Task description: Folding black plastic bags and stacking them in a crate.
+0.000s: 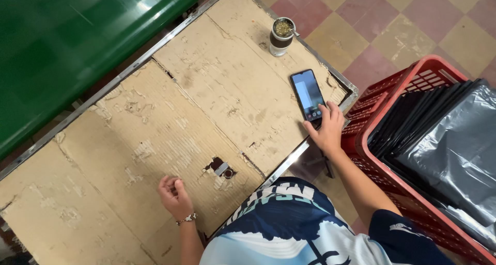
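Lying flat near the right edge of the bench (170,115), a dark smartphone (308,95) is touched at its lower end by the right hand (327,129), whose fingers (325,111) are loosely spread over the bottom corner rather than closed around the case. The screen is lit and faces up. The left hand (174,195) is rested on the worn cardboard (217,84) covering the bench, its fingers curled in against the palm and nothing held in them; a bracelet (187,219) is worn at the wrist. The phone is judged to be light, rigid and smooth, with a glass face that could slip or crack if dropped, so it would best be taken by its long side edges, not by the screen. A metal cup (281,36) filled with green herb is stood well apart, near the far edge. Beside the bench, a red plastic crate (372,156) holding grey plastic bags (454,151) is seen on the tiled floor (413,22).
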